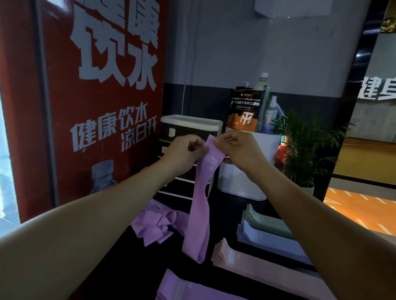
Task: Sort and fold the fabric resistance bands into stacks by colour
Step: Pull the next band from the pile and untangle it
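Head view: both the left hand [185, 149] and right hand [240, 150] pinch the top edge of a hanging purple band [199, 210], which looks light, limp and best gripped at its corners.

A lilac band [200, 210] with a pale label patch hangs at the centre of the frame. Lower left of it lies a lilac heap [155, 223]; a flat lilac stack [197, 296] sits at the bottom. At the right, stacks run pink [254, 267], pale blue-grey [268, 241] and sage green [267, 221]. The counter [120, 272] is black. A red panel [98, 97] with white characters fills the left.
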`<state>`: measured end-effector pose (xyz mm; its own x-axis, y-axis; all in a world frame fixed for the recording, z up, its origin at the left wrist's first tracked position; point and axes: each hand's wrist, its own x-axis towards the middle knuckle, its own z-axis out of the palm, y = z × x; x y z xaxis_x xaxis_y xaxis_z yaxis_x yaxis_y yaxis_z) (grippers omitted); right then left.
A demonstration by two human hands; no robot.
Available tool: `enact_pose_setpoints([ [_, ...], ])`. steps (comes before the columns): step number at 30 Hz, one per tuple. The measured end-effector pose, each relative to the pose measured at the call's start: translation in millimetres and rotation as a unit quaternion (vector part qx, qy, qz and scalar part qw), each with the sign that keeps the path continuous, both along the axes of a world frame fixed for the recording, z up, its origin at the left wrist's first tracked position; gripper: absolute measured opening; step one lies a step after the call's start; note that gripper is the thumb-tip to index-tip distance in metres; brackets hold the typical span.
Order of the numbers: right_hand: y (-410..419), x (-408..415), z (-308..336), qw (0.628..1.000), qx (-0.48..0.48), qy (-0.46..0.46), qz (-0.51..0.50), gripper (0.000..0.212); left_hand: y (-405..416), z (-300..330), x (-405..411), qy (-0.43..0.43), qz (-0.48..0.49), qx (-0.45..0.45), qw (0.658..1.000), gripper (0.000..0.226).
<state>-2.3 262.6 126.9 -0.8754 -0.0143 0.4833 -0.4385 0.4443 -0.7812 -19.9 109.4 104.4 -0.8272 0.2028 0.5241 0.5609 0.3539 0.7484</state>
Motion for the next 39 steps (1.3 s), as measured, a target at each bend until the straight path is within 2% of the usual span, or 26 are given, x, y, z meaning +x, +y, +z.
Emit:
enact_pose_setpoints([
  [3,1.5,-3.2,1.4,0.998,0.036,0.032,-0.027,0.013,3.5,1.0,-0.7,-0.001,-0.012,0.005,1.0,0.013],
  [5,1.4,-4.5,3.8,0.997,0.034,0.052,-0.038,0.016,7.0,1.1,1.6,-0.028,-0.04,0.016,0.999,0.006],
  [6,0.9,-4.5,5.0,0.997,0.024,0.056,-0.042,0.016,8.8,0.7,3.0,-0.047,-0.055,0.019,0.997,0.009],
  [8,1.3,-5.0,6.5,0.997,0.008,0.061,-0.05,0.016,11.2,-2.5,3.6,-0.082,-0.073,0.024,0.994,0.029],
  [10,2.9,-3.9,7.4,0.996,0.003,0.067,-0.058,0.016,10.9,-5.6,4.0,-0.089,-0.075,0.028,0.993,0.034],
  [15,9.6,2.4,9.0,0.995,-0.009,0.068,-0.07,0.018,7.0,-10.2,4.4,-0.076,-0.073,-0.009,0.994,0.008],
  [18,11.4,4.8,8.5,0.995,-0.023,0.065,-0.075,0.019,7.4,-10.2,7.1,-0.08,-0.068,-0.013,0.994,0.006],
  [21,9.0,11.5,9.2,0.996,-0.014,0.06,-0.063,0.018,9.1,-6.7,12.0,-0.072,-0.076,-0.003,0.994,0.013],
  [25,5.3,23.4,14.1,0.996,0.011,0.068,-0.049,0.02,14.2,5.3,20.0,-0.062,-0.091,0.046,0.993,0.014],
  [34,13.6,43.1,28.3,0.998,-0.024,0.06,-0.028,0.016,21.7,28.4,37.2,-0.056,-0.1,0.09,0.989,0.012],
  [39,22.5,53.2,19.0,0.995,-0.078,-0.021,0.055,0.022,30.8,44.3,43.1,-0.061,-0.104,0.157,0.98,0.006],
])
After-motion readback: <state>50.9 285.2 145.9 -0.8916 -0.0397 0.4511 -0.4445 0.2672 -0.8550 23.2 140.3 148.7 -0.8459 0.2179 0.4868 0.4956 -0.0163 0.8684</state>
